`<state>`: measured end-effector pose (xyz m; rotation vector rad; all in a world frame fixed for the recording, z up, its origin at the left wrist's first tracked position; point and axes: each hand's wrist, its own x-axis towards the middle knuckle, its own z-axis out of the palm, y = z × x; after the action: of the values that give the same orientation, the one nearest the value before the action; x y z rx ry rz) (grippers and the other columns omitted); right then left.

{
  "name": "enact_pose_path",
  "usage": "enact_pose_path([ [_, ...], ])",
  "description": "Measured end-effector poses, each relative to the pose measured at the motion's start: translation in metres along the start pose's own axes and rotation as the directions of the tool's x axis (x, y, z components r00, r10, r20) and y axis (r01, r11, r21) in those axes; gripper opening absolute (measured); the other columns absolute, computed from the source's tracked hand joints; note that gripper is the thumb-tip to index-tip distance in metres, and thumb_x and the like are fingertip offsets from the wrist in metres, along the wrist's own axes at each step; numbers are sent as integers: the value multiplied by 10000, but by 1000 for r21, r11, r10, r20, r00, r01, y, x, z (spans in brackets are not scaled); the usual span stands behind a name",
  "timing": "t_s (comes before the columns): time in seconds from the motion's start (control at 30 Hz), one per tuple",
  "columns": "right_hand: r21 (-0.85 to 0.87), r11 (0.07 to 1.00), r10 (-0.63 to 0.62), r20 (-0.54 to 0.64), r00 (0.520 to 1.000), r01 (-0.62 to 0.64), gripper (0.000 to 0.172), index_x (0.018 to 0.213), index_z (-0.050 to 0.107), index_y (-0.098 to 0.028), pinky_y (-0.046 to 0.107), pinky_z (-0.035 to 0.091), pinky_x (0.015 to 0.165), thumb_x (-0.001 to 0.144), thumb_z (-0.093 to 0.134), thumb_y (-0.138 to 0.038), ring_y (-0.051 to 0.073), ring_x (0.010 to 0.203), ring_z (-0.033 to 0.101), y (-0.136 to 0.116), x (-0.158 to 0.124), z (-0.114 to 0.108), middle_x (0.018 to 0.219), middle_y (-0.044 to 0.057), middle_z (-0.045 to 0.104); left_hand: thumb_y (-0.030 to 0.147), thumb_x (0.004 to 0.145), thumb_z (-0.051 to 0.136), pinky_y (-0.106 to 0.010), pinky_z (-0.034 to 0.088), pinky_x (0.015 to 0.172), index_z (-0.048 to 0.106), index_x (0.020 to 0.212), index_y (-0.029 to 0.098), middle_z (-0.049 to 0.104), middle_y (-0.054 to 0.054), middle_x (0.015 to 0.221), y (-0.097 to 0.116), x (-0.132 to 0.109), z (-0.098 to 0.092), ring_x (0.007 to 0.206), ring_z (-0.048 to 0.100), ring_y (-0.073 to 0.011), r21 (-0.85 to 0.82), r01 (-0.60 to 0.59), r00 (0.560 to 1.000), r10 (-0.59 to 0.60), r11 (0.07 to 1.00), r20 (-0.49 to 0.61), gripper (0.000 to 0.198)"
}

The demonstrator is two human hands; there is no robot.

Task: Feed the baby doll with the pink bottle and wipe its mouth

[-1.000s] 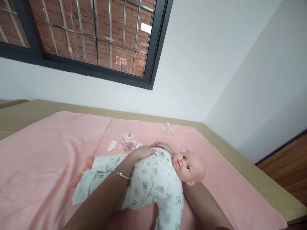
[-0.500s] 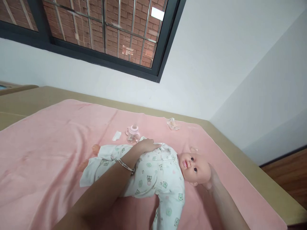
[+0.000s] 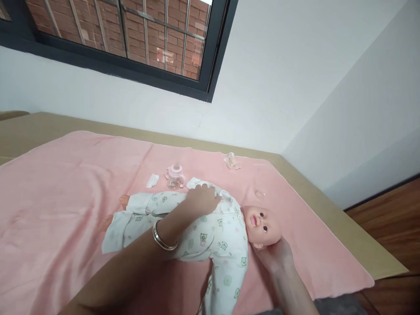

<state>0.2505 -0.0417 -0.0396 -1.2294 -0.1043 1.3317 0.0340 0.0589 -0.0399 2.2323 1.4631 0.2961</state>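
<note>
We seem to steady the bald, white-clad plastic doll (image 3: 226, 229), left hand (image 3: 202, 201) curled on its chest, right hand (image 3: 277, 256) under its head, pinch unclear; any shift needs support.

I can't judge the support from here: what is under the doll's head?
The right hand is partly under the doll's head. Its fingertips are covered, so how far they reach, and whether the head touches the pink sheet, cannot be seen.

Doll (image 3: 226, 227) on a blanket (image 3: 65, 197), feet (image 3: 124, 200) left, head (image 3: 267, 221) right, bottle (image 3: 176, 177) just behind it, wrapper (image 3: 232, 161) farther right, strip (image 3: 152, 180) left of bottle, window (image 3: 131, 35) beyond.
</note>
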Motion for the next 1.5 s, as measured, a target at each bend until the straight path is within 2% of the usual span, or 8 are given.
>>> enact_pose_path([
  [0.3, 150, 968, -181, -148, 972, 203, 298, 965, 615, -156, 313, 611, 735, 737, 429, -112, 161, 964, 700, -46, 38, -31, 1146, 49, 683, 396, 977, 598, -422, 546, 890, 628, 1101, 142, 650, -64, 1067, 61, -61, 23, 987, 639, -202, 179, -313, 911, 348, 933, -219, 284],
  [0.5, -181, 817, -556, 0, 831, 547, 291, 975, 605, -145, 420, 516, 1089, 695, 569, -215, 219, 1179, 638, -103, 86, -16, 1266, 76, 628, 444, 931, 605, -372, 543, 798, 602, 960, 150, 624, -39, 927, 39, -112, 58, 869, 614, -182, 342, -639, 618, 724, 689, -306, 296],
  [0.6, -783, 302, -655, 244, 715, 544, 429, 1164, 621, -154, 469, 325, 1262, 778, 559, -329, 255, 1391, 471, -111, 113, -5, 1424, 83, 519, 319, 943, 583, -434, 534, 921, 607, 995, 124, 663, -77, 975, 10, -122, 84, 958, 635, -215, 457, -673, 427, 810, 582, -403, 204],
  [0.73, -944, -255, -346, 292, 891, 211, 772, 1492, 372, -110, 431, 362, 1224, 824, 579, -436, 296, 1404, 443, -111, 142, 5, 1502, 138, 422, 250, 958, 601, -437, 523, 993, 607, 1082, 147, 673, -71, 1114, -23, -125, 103, 1094, 631, -210, 576, -646, 297, 860, 501, -416, 161],
  [1.03, -841, -532, -231, 259, 938, 101, 706, 1427, 469, -157, 310, 494, 752, 753, 614, -314, 212, 973, 632, -132, 141, 73, 1313, 135, 576, 306, 939, 660, -460, 558, 979, 651, 1073, 139, 672, -87, 1169, -44, -102, 118, 1126, 647, -228, 685, -425, 235, 803, 592, -548, 214],
  [1.17, -769, -487, -187, 554, 811, 414, 580, 1299, 558, -277, 269, 484, 775, 749, 619, -450, 157, 978, 619, -110, 87, 148, 1205, 36, 634, 343, 950, 653, -511, 514, 1037, 639, 1142, 150, 673, -92, 1216, -52, -98, 112, 1148, 647, -241, 708, -391, 245, 808, 588, -536, 273],
  [1.27, -561, -272, -65, 821, 567, 781, 596, 1330, 526, -285, 247, 488, 927, 759, 616, -431, 124, 1148, 575, -64, 55, 198, 1331, 10, 575, 363, 966, 632, -515, 494, 1059, 627, 1196, 153, 659, -98, 1265, -56, -99, 104, 1165, 641, -239, 728, -395, 252, 828, 560, -500, 311],
  [1.5, -382, -277, 71, 907, 416, 881, 597, 1362, 519, -274, 294, 450, 937, 773, 551, -368, 114, 1019, 570, 18, 52, 257, 1279, 17, 584, 392, 973, 621, -491, 516, 1032, 616, 1236, 161, 649, -99, 1281, -57, -98, 103, 1155, 645, -234, 746, -378, 253, 836, 548, -486, 350],
])
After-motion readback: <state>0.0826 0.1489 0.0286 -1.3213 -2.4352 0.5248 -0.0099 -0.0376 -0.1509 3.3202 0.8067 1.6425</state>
